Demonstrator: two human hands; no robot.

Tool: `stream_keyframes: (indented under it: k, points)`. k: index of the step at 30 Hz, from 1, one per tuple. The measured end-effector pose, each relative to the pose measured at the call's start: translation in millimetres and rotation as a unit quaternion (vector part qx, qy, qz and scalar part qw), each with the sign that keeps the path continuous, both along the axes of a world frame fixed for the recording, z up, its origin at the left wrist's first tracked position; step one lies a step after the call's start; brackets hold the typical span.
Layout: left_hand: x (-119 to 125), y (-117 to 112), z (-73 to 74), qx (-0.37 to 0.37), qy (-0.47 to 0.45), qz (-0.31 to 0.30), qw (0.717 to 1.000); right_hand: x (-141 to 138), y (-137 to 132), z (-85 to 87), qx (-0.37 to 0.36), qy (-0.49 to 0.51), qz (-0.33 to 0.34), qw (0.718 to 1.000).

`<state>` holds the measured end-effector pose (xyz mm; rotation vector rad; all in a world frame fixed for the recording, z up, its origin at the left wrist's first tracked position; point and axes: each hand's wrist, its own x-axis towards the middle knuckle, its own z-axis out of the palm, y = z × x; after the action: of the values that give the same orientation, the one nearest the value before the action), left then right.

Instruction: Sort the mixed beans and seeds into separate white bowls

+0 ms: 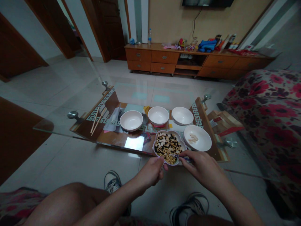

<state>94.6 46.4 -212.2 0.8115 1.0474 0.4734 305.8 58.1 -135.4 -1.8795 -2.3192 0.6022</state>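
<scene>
Bowls, four white (131, 120), crowd behind bean dish (154, 147); left hand (151, 172) fingers clamp its rim, right hand (202, 168) pinches thin blue tool (183, 158); chopsticks (96, 121) far left.

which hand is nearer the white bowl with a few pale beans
Right. The right hand is just short of the white bowl; the left hand holds the mixed-bean bowl, farther left.

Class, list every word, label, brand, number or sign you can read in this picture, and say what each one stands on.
No text reads clearly.
Water bottle label: too small to read.
Red-and-white packet under the glass table: print blurred.
Boxes on the TV cabinet: too small.
No markings show on the bowl of beans, the white bowls or the blue tool in the right hand.
</scene>
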Motion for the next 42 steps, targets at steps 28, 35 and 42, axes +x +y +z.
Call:
stream_keyframes:
  k: [28, 35, 42]
  points:
    - [-4, 0, -4.1, -0.006, 0.003, -0.006, 1.000, 6, 1, 11.5, 0.254, -0.051, -0.265, 0.929]
    - [-3, 1, 3.0, -0.003, 0.007, -0.007, 1.000, 5, 0, 10.7, 0.239, -0.036, -0.244, 0.939]
    - [-3, 1, 6.0, -0.010, 0.016, -0.006, 1.000, -3, 0, 8.1, 0.187, -0.052, -0.219, 0.956]
